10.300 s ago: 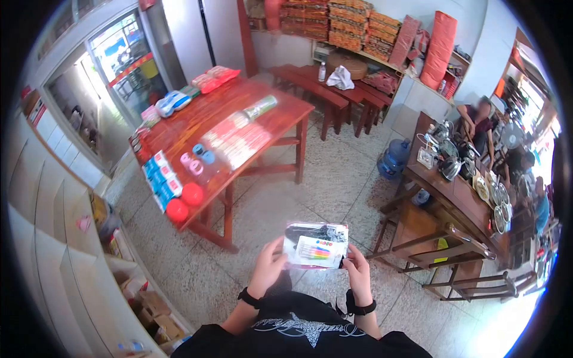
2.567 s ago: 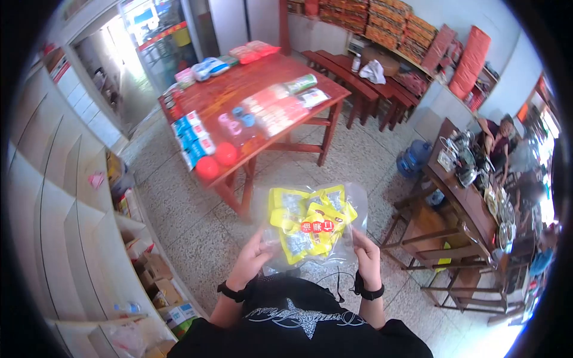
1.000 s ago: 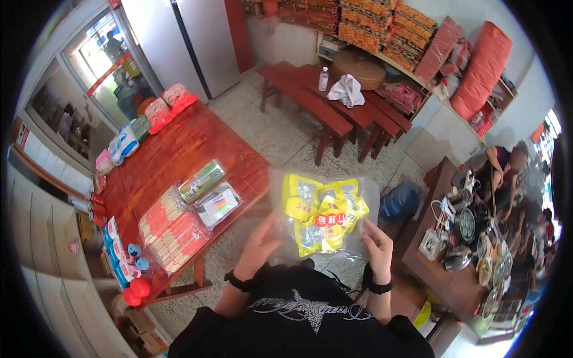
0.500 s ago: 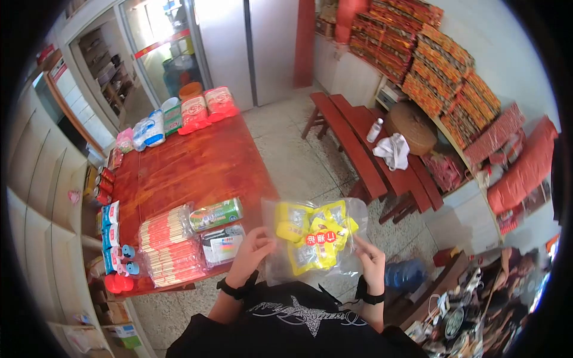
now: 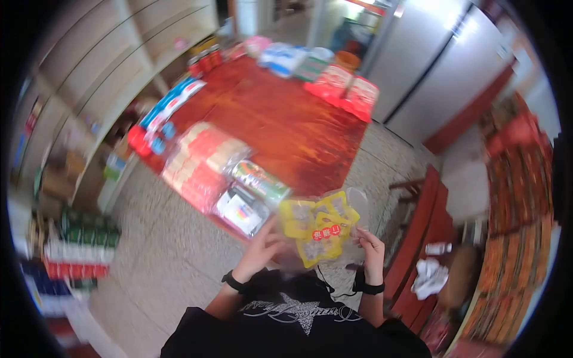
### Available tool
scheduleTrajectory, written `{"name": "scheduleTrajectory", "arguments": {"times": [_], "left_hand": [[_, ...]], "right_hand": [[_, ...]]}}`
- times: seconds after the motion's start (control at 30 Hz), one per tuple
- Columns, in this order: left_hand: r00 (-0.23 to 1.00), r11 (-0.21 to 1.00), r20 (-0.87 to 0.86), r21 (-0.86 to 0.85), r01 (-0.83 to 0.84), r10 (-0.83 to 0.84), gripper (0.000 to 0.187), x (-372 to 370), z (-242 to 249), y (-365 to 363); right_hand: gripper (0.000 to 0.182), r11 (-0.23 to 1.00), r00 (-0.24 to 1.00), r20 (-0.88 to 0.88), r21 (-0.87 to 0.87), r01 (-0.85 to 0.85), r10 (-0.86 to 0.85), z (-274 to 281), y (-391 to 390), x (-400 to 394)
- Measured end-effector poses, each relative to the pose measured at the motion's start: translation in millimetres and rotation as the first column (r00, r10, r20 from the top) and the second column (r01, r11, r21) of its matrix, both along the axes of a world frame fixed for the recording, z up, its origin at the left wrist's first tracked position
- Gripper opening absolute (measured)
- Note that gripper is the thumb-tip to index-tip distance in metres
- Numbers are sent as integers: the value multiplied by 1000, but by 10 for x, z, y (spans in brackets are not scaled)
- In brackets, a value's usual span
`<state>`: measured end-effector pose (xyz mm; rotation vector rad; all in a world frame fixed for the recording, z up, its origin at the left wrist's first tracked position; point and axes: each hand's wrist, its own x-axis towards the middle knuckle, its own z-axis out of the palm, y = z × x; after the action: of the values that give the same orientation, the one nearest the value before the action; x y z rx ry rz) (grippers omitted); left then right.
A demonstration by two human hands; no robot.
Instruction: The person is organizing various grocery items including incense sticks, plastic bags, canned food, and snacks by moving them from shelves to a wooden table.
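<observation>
In front of my chest I hold a clear plastic bag (image 5: 325, 234) of yellow packets, marked with red characters. My left hand (image 5: 264, 253) grips its left edge, fingers bent. At the right edge my right hand (image 5: 371, 246) pinches the plastic between thumb and fingers. Just beyond the left hand, on the red table (image 5: 268, 125), lie a dark package with a white label (image 5: 242, 209) and a green-and-white roll-shaped pack (image 5: 259, 179). Bundles of wooden chopsticks (image 5: 206, 158) in plastic wrap lie beside them.
Red bags (image 5: 343, 89) and other packs line the table's far edge. Shelving (image 5: 95, 77) stands at left, with stacked cartons (image 5: 83, 244) below. At right are red benches (image 5: 421, 221) with a white cloth (image 5: 428, 279), and stacked patterned boxes (image 5: 519, 203). A fridge (image 5: 430, 53) stands behind.
My view has turned to the left, so the table and benches appear rotated and shelving fills more of the left side. Both hands still hold the bag.
</observation>
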<state>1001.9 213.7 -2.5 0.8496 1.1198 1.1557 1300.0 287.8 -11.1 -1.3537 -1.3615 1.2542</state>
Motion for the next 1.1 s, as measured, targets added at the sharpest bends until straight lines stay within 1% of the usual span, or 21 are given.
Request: {"name": "scheduleTrajectory", "arguments": {"times": [0.03,0.1,0.13,0.17,0.2,0.27,0.37,0.4,0.47,0.6,0.67,0.73,0.8,0.83,0.9,0.93,0.97,1.0,1.03,1.07,1.1], "left_hand": [[998,998,-2,-12,-64,64,70,99,-8,-98],[970,973,93,-81,-216,223,69,383,-35,-274],[954,959,105,-51,-278,282,68,528,-129,-387],[943,947,95,-75,-312,318,68,635,-205,-481],[935,937,65,-74,-343,347,68,741,-250,-539],[912,913,51,-55,-403,406,67,913,-296,-623],[841,841,61,-117,-528,537,68,1117,-225,-796],[824,824,57,-108,-556,563,68,1146,-215,-856],[820,808,-50,-144,-571,570,72,1207,-255,-952],[769,762,7,-144,-632,639,74,1193,-834,-937],[756,742,-2,-189,-643,655,77,1252,-917,-855],[740,734,31,-162,-660,672,77,1220,-876,-826],[733,733,59,-132,-667,677,79,1202,-897,-830],[748,749,69,-130,-650,661,78,1204,-977,-835],[762,765,72,-108,-635,643,78,1168,-1040,-872],[769,772,82,-129,-622,634,77,1173,-1057,-912],[776,779,94,-149,-609,624,76,1171,-1076,-954],[774,777,86,-137,-615,627,76,1150,-1089,-1023],[761,749,19,-199,-632,648,74,1125,-1097,-1106],[747,714,-49,-258,-651,663,73,1077,-1096,-1192],[743,712,-56,-245,-658,667,73,1006,-1070,-1289]], "right_hand": [[32,996,997,-8,-43,-78,78,-58,96,38],[32,975,980,-53,-105,-195,191,-93,338,158],[31,961,965,-66,-101,-258,252,-68,392,194],[31,943,947,-80,-96,-319,312,-71,454,225],[31,923,924,-26,-44,-382,382,-138,515,284],[31,911,914,-45,-77,-406,404,-196,571,288],[31,890,897,-83,-118,-441,434,-264,529,278],[31,883,894,-98,-143,-448,437,-301,506,270],[31,852,862,-100,-134,-507,497,-450,557,258],[30,784,800,-61,-165,-598,597,-999,793,72],[29,784,796,-54,-143,-604,603,-982,815,-79],[28,791,799,-52,-120,-600,599,-1085,887,-189],[26,787,789,-24,94,-610,615,-1205,974,-282],[26,779,781,-23,101,-619,624,-1204,965,-273],[28,804,806,101,70,-590,583,-1137,913,-242],[28,800,804,97,83,-595,587,-1067,838,-243],[33,820,827,314,196,-538,467,-1009,727,-239],[42,813,816,494,316,-490,300,-942,586,-248],[52,777,771,629,435,-454,98,-858,476,-261],[52,773,779,620,445,-452,98,-737,385,-271],[56,704,771,636,532,-470,33,-597,287,-282]]}}
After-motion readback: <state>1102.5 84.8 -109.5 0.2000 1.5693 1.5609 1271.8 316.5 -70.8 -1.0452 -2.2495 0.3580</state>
